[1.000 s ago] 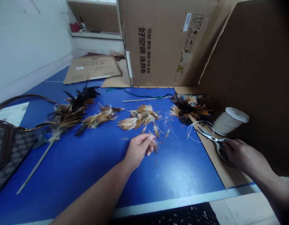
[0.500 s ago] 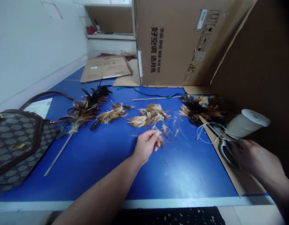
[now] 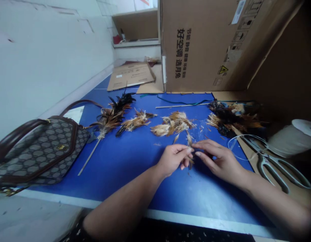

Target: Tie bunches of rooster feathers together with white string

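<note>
Feather (image 3: 191,162) is pinched by the left hand (image 3: 174,158) over the blue table (image 3: 135,158); the right hand (image 3: 218,159) is kept unclosed beside it; presumably light and easily bent, it is best gripped at its base.

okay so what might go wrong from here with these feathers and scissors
The right hand could brush aside the small loose feather close by. The thin pale cord loops over the scissors, so lifting them might snag it. The spool, seemingly on its side, may roll if bumped.
</note>
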Demonstrator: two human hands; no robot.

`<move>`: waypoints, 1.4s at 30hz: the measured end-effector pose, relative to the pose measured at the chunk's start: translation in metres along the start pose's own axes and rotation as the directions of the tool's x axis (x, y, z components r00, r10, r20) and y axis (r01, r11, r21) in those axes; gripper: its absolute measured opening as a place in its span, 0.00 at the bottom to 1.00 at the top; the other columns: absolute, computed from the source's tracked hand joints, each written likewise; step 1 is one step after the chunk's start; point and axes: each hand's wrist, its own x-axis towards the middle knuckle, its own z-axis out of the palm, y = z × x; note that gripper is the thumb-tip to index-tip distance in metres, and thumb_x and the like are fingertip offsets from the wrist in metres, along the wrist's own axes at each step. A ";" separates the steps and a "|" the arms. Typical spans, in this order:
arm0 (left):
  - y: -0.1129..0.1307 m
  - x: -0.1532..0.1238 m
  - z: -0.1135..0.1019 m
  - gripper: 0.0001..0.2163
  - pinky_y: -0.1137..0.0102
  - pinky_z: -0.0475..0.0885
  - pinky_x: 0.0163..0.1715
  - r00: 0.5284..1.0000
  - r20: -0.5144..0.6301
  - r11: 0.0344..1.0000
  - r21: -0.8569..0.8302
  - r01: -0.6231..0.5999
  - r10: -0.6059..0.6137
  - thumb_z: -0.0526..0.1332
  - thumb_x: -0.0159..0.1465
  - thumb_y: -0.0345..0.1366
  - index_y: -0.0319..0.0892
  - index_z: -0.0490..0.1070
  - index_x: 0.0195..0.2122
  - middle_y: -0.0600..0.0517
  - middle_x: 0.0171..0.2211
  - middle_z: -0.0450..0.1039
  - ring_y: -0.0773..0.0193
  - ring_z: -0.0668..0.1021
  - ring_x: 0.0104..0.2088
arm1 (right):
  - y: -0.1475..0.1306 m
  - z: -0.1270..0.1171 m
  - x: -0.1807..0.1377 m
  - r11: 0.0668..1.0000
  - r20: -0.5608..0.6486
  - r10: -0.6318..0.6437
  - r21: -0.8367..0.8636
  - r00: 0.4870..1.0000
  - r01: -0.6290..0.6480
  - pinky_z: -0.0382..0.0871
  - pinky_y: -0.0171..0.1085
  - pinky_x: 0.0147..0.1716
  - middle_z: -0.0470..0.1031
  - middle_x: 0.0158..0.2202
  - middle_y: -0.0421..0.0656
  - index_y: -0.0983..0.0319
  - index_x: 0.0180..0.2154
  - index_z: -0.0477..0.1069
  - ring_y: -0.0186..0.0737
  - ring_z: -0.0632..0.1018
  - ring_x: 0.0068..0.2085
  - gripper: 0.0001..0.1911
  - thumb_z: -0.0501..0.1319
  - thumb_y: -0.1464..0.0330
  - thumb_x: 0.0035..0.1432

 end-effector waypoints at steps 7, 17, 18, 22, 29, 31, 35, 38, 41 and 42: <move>0.007 0.001 -0.008 0.22 0.74 0.58 0.15 0.974 0.183 0.989 -0.040 0.140 -0.131 0.74 0.60 0.54 0.35 0.78 0.33 0.53 0.17 0.72 0.73 0.66 0.13 | 0.017 0.001 0.020 0.960 0.152 -0.003 0.277 0.988 -0.040 0.83 0.40 0.47 0.86 0.44 0.47 0.54 0.49 0.86 0.42 0.86 0.45 0.10 0.66 0.64 0.71; 0.008 0.004 -0.010 0.20 0.74 0.62 0.15 0.983 0.167 0.996 -0.033 0.084 -0.077 0.73 0.61 0.51 0.36 0.77 0.32 0.52 0.18 0.73 0.71 0.69 0.14 | 0.026 0.008 0.024 0.929 0.127 0.180 0.304 0.975 -0.211 0.80 0.37 0.36 0.85 0.43 0.47 0.58 0.41 0.84 0.40 0.84 0.36 0.13 0.64 0.59 0.72; 0.007 0.004 -0.010 0.20 0.74 0.62 0.15 0.989 0.138 0.997 -0.039 0.063 -0.057 0.73 0.62 0.51 0.37 0.76 0.32 0.53 0.18 0.73 0.72 0.69 0.14 | 0.030 0.011 0.023 0.939 0.071 0.225 0.250 0.972 -0.236 0.80 0.38 0.35 0.85 0.42 0.47 0.58 0.43 0.84 0.41 0.84 0.35 0.14 0.64 0.58 0.72; 0.002 0.009 -0.009 0.21 0.75 0.62 0.16 0.998 -0.055 0.994 -0.106 -0.041 0.036 0.73 0.62 0.52 0.37 0.76 0.34 0.54 0.19 0.72 0.72 0.69 0.16 | 0.048 0.023 0.023 0.944 0.021 0.257 -0.220 0.966 -0.247 0.78 0.43 0.41 0.84 0.41 0.49 0.60 0.46 0.82 0.47 0.84 0.39 0.15 0.63 0.57 0.70; 0.003 0.015 -0.007 0.22 0.76 0.60 0.15 0.943 -0.321 0.968 -0.194 -0.157 0.088 0.76 0.58 0.52 0.36 0.77 0.37 0.52 0.28 0.75 0.72 0.72 0.19 | 0.055 0.037 0.032 0.763 0.070 0.411 -0.571 0.909 -0.301 0.69 0.40 0.31 0.81 0.44 0.49 0.59 0.42 0.78 0.46 0.82 0.36 0.12 0.58 0.61 0.71; 0.003 0.015 -0.008 0.22 0.76 0.60 0.15 0.939 -0.331 0.968 -0.192 -0.161 0.091 0.75 0.59 0.51 0.36 0.77 0.37 0.52 0.27 0.75 0.72 0.71 0.19 | 0.060 0.038 0.032 0.817 0.062 0.377 -0.492 0.924 -0.300 0.70 0.41 0.35 0.81 0.41 0.49 0.59 0.40 0.76 0.47 0.81 0.37 0.11 0.57 0.64 0.71; 0.000 0.015 -0.008 0.21 0.76 0.60 0.15 0.936 -0.342 0.971 -0.181 -0.154 0.085 0.75 0.59 0.52 0.36 0.77 0.36 0.51 0.27 0.75 0.73 0.71 0.19 | 0.062 0.036 0.026 0.940 -0.030 0.315 -0.125 0.949 -0.316 0.74 0.43 0.39 0.80 0.35 0.47 0.59 0.38 0.73 0.46 0.80 0.35 0.11 0.59 0.60 0.71; -0.001 0.015 -0.008 0.21 0.76 0.61 0.16 0.938 -0.337 0.974 -0.177 -0.143 0.076 0.75 0.59 0.52 0.36 0.77 0.37 0.49 0.30 0.77 0.72 0.72 0.19 | 0.052 0.032 0.021 0.842 0.032 0.475 0.272 0.879 -0.465 0.69 0.38 0.25 0.78 0.30 0.42 0.58 0.40 0.71 0.37 0.73 0.24 0.17 0.63 0.51 0.70; 0.000 0.014 -0.006 0.21 0.76 0.62 0.16 0.942 -0.328 0.973 -0.184 -0.139 0.072 0.75 0.59 0.51 0.36 0.77 0.37 0.48 0.32 0.78 0.72 0.73 0.20 | 0.040 0.028 0.019 0.674 0.137 0.555 0.504 0.821 -0.540 0.62 0.34 0.19 0.74 0.25 0.38 0.59 0.40 0.72 0.32 0.68 0.20 0.21 0.69 0.49 0.64; 0.001 0.014 -0.006 0.22 0.76 0.62 0.16 0.942 -0.327 0.972 -0.189 -0.140 0.072 0.76 0.58 0.52 0.36 0.77 0.37 0.48 0.32 0.78 0.72 0.73 0.21 | 0.037 0.026 0.019 0.643 0.146 0.559 0.545 0.816 -0.538 0.62 0.33 0.19 0.74 0.24 0.37 0.60 0.40 0.73 0.32 0.68 0.20 0.21 0.71 0.50 0.63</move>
